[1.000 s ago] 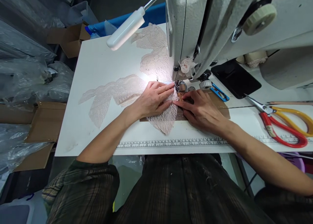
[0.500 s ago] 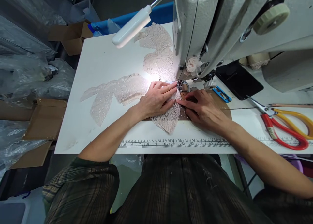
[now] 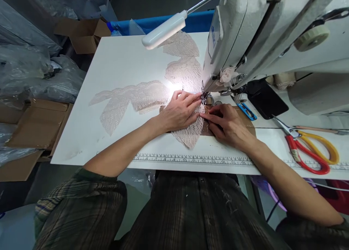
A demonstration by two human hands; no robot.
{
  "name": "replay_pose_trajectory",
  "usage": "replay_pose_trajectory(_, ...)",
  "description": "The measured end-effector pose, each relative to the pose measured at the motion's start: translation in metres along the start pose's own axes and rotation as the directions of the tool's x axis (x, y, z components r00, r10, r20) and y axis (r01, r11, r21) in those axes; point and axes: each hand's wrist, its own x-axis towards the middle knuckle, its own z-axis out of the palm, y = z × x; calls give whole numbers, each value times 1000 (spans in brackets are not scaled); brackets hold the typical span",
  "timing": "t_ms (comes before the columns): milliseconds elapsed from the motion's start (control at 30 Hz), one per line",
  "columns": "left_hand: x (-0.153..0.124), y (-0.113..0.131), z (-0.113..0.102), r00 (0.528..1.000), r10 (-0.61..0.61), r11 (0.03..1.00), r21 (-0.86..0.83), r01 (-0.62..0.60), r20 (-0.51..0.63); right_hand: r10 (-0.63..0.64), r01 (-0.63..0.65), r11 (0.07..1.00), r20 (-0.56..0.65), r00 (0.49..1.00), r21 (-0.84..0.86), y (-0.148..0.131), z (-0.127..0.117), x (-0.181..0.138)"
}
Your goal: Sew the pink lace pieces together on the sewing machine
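My left hand [image 3: 182,110] lies flat on a piece of pale pink lace [image 3: 188,136], fingers stretched toward the presser foot [image 3: 204,97] of a white sewing machine [image 3: 227,35]. Just right of the foot, my right hand [image 3: 225,122] has its fingertips together at the lace's right edge. Whether its thumb is under the fabric is hidden. More lace [image 3: 184,70] spreads behind the left hand, and another lace length [image 3: 147,93] runs off to the left on the white table [image 3: 79,133].
A lit lamp [image 3: 165,30] hangs over the lace. To the right are a blue thread snipper [image 3: 247,111], a black phone [image 3: 265,99] and scissors with red and yellow handles [image 3: 296,141]. A printed ruler [image 3: 174,159] runs along the front edge. Cardboard boxes [image 3: 84,35] stand at left.
The camera view has shifted and turned slightly, so the machine and lamp appear farther right. Both hands keep nearly the same place on the lace beside the presser foot.
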Motion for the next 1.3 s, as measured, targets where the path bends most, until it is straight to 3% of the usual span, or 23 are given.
replay_pose_trajectory(167,0,0,6,985,133,991,47,-129,-111,-4,4,1000,21,1000,-1,0,-2,0)
replay_pose_trajectory(333,-2,-4,3,989,139,990,21,-138,-57,22,-22,1000,21,1000,14,-1,-1,0)
replay_pose_trajectory(700,3,0,4,997,-29,999,42,25,78,81,-76,994,62,995,-76,3,3,12)
replay_pose_trajectory(1033,5,0,6,989,-135,990,-24,137,57,279,-279,958,9,960,67,4,-6,4)
replay_pose_trajectory(1133,6,-8,-2,992,-99,994,-47,103,81,308,-309,943,33,951,126,8,-12,7)
replay_pose_trajectory(1300,2,-21,-36,996,-82,997,-3,82,38,269,-287,934,112,957,211,13,-41,1)
